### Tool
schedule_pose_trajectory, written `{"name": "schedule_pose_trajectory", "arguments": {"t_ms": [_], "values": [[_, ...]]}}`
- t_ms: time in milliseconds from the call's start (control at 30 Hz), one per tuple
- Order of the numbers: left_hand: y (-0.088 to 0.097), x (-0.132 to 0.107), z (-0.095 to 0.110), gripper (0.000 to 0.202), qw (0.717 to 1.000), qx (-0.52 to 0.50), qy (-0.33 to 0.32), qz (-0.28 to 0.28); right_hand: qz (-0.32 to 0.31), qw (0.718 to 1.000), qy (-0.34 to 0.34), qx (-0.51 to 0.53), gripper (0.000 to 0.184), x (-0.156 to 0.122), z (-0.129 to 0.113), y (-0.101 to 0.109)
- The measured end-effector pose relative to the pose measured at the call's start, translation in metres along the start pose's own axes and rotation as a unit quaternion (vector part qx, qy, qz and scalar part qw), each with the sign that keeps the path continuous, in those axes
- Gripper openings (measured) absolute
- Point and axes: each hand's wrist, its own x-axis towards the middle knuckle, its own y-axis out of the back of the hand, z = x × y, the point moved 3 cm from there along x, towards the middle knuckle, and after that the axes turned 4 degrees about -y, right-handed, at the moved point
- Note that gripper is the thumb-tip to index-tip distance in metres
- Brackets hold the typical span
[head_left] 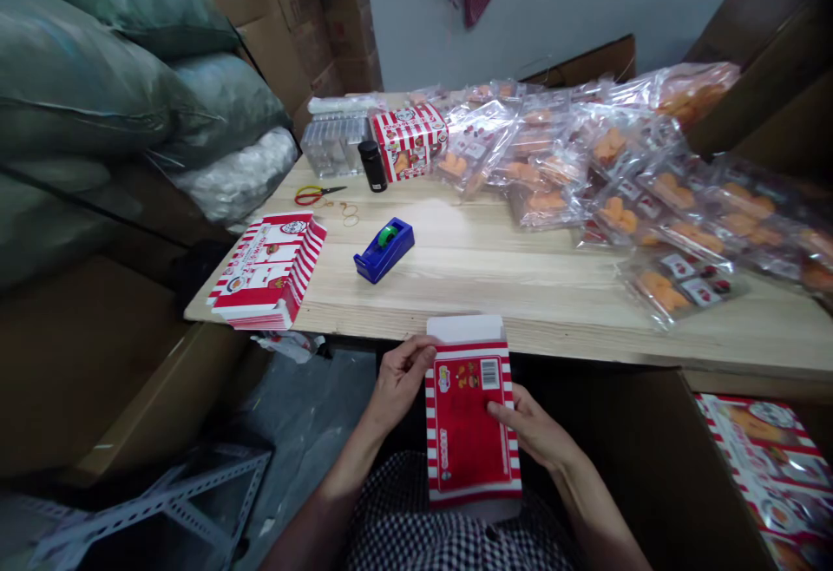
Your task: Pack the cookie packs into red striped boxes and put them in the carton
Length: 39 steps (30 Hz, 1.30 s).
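Note:
A red and white striped carton is held over my lap, just off the table's front edge. A barcode and small pictures show on the side facing me, and a white flap stands out at its far end. My left hand grips the carton's upper left edge between thumb and fingers. Lower down on the right edge, my right hand pinches it, thumb on the face and fingers behind. Beyond the carton, on the table, stands a blue tape dispenser with a green roll.
Flat striped cartons lie stacked at the table's left corner. Behind them are scissors, a black bottle and an upright printed box. Clear bags with orange pieces cover the right side. An open cardboard box holds packed cartons.

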Motion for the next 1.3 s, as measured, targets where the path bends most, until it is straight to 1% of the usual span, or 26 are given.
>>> {"name": "schedule_pose_trajectory", "arguments": {"t_ms": [33,67,100,167,200,233,300,400,500,567,633,700,800,900,967,1033,1100,1133,1167,1200,1233,1267,1300], "values": [[0.002,0.001,-0.003,0.03,1.0,0.009,0.005,0.008,0.015,1.0,0.004,-0.001,0.047,0.0,0.001,0.0],[0.003,0.001,-0.007,0.031,1.0,0.015,0.009,0.016,0.036,0.999,0.024,-0.003,0.051,0.001,-0.001,-0.001],[0.005,0.002,-0.009,0.031,0.999,0.019,0.014,0.021,0.062,0.996,0.059,-0.007,0.055,0.001,-0.004,0.0],[0.007,0.004,-0.013,0.031,0.999,0.025,0.021,0.024,0.119,0.982,0.146,-0.018,0.06,0.0,-0.016,0.0],[0.007,0.005,-0.014,0.031,0.999,0.026,0.021,0.024,0.14,0.973,0.181,-0.026,0.058,0.001,-0.023,0.0],[0.007,0.007,-0.014,0.031,0.999,0.027,0.018,0.023,0.15,0.967,0.202,-0.034,0.055,0.001,-0.029,-0.001],[0.006,0.014,-0.01,0.031,0.999,0.032,0.002,0.021,0.152,0.964,0.212,-0.051,0.049,0.004,-0.041,-0.002],[0.004,0.027,0.0,0.031,0.998,0.051,-0.032,0.019,0.142,0.96,0.23,-0.072,0.048,0.008,-0.057,-0.003],[0.002,0.036,0.009,0.033,0.997,0.061,-0.05,-0.014,0.146,0.947,0.255,-0.128,0.038,0.011,-0.065,0.0],[0.001,0.035,0.01,0.032,0.996,0.065,-0.049,-0.045,0.16,0.937,0.257,-0.174,0.03,0.011,-0.061,0.003],[0.002,0.028,0.005,0.031,0.995,0.074,-0.039,-0.063,0.169,0.935,0.244,-0.194,0.029,0.01,-0.052,0.006],[0.003,0.02,-0.003,0.03,0.994,0.083,-0.034,-0.069,0.167,0.942,0.224,-0.184,0.029,0.01,-0.039,0.009],[0.005,0.011,-0.016,0.03,0.993,0.08,-0.051,-0.07,0.15,0.956,0.206,-0.145,0.027,0.014,-0.022,0.011],[0.004,0.009,-0.027,0.031,0.997,0.047,-0.047,-0.041,0.15,0.965,0.191,-0.094,0.027,0.026,-0.012,0.013],[0.0,0.009,-0.033,0.033,0.999,0.013,-0.028,-0.005,0.168,0.964,0.192,-0.072,0.026,0.034,-0.01,0.014],[-0.005,0.01,-0.036,0.03,0.999,-0.025,-0.013,0.046,0.197,0.957,0.206,-0.053,0.024,0.041,-0.009,0.011],[-0.011,0.012,-0.036,0.02,0.991,-0.093,0.004,0.101,0.223,0.95,0.219,-0.001,0.021,0.044,-0.01,0.007],[-0.014,0.013,-0.035,0.021,0.983,-0.138,0.013,0.121,0.228,0.947,0.224,0.039,0.022,0.044,-0.012,0.005],[-0.016,0.015,-0.033,0.032,0.973,-0.185,0.024,0.135,0.225,0.944,0.226,0.082,0.025,0.043,-0.015,0.002],[-0.019,0.016,-0.031,0.044,0.963,-0.231,0.039,0.137,0.213,0.943,0.225,0.121,0.03,0.042,-0.018,-0.002],[-0.02,0.018,-0.029,0.051,0.953,-0.27,0.054,0.13,0.193,0.945,0.221,0.147,0.036,0.04,-0.023,-0.005],[-0.021,0.021,-0.026,0.051,0.945,-0.299,0.07,0.117,0.167,0.95,0.21,0.163,0.041,0.038,-0.029,-0.008],[-0.022,0.023,-0.024,0.046,0.938,-0.32,0.085,0.103,0.137,0.957,0.191,0.168,0.045,0.036,-0.034,-0.011]]}}
